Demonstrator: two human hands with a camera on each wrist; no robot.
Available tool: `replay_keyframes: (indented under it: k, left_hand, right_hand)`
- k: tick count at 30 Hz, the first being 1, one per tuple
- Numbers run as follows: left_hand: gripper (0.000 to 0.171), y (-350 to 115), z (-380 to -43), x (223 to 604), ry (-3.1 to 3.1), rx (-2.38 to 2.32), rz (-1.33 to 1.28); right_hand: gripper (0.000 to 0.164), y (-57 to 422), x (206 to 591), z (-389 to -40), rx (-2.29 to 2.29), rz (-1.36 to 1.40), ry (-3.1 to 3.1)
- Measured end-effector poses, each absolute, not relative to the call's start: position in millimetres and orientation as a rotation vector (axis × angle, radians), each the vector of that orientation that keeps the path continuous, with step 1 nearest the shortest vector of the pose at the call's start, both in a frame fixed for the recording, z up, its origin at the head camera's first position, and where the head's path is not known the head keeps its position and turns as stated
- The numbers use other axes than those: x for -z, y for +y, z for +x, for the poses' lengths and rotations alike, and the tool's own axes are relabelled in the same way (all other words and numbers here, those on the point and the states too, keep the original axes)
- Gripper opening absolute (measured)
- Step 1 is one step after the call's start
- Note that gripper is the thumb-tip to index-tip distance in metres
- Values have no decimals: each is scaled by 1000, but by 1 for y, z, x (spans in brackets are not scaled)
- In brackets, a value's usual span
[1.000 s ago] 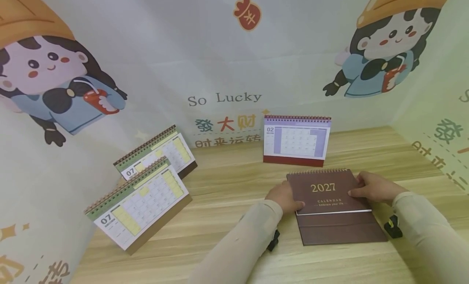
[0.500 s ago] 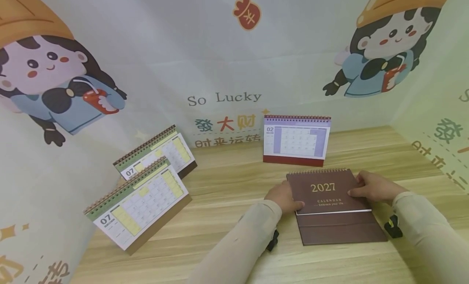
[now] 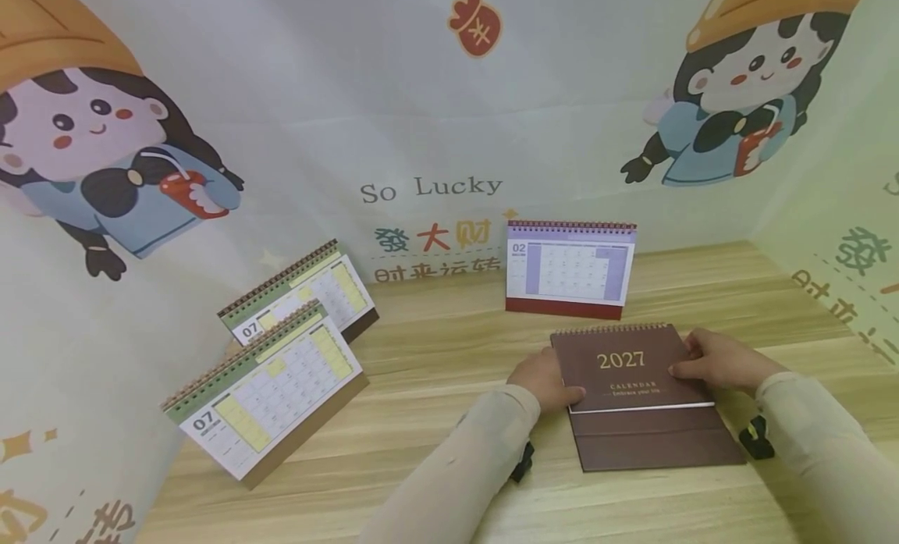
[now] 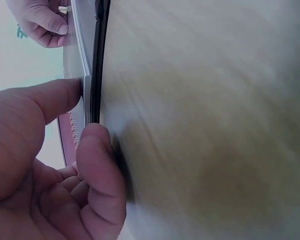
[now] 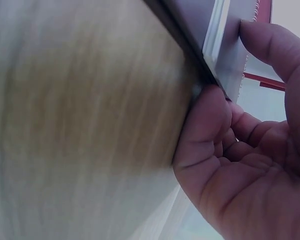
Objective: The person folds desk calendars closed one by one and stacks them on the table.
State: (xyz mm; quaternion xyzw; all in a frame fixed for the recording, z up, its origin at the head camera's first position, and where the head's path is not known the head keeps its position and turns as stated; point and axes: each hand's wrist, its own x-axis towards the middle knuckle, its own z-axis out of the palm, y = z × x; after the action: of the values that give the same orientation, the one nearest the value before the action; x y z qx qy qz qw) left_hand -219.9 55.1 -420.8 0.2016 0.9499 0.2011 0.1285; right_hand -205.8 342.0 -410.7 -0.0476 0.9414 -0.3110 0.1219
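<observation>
A brown desk calendar [image 3: 628, 376] with "2027" in gold on its cover lies low over the wooden table, its base flap reaching toward the person. My left hand [image 3: 542, 380] grips its left edge, thumb on the cover. At the opposite edge my right hand [image 3: 730, 360] pinches it, thumb also on top. In the left wrist view, the curled fingers [image 4: 97, 160] come up against the dark base under the pages. The right wrist view has the thumb [image 5: 270, 42] over the cover and the fingers bent at the base's edge, partly hidden behind it.
Behind the brown calendar stands a purple-and-white calendar [image 3: 569, 267] with a red base. Two green-and-white calendars stand at the left, the nearer one [image 3: 270, 396] overlapping the farther one [image 3: 351, 282]. A printed cloth wall [image 3: 316, 138] closes off the back and sides of the table [image 3: 421, 450].
</observation>
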Motion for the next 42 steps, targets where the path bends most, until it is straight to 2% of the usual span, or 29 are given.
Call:
replay_keyframes:
  k: [5, 9, 12, 16, 22, 33, 42]
  left_hand:
    - [54, 54, -220, 420, 2762, -630, 611]
    - [38, 49, -219, 416, 2702, -772, 568]
    - [33, 44, -217, 414, 2617, -895, 504]
    - [43, 35, -215, 407, 2576, -945, 496]
    - [56, 18, -209, 395, 2698, -879, 644]
    - [54, -10, -204, 389, 2969, -661, 943]
    - [49, -9, -199, 391, 3070, -395, 1182]
  right_hand:
    - [38, 344, 412, -205, 970, -126, 2724]
    - [44, 346, 415, -203, 1039, -109, 2710]
    - [49, 345, 416, -201, 1081, -106, 2702]
    - [50, 342, 414, -196, 1083, -126, 2729]
    - [54, 337, 405, -189, 980, -222, 2891]
    - [48, 320, 389, -182, 831, -339, 3075]
    - [47, 317, 393, -184, 789, -387, 3084]
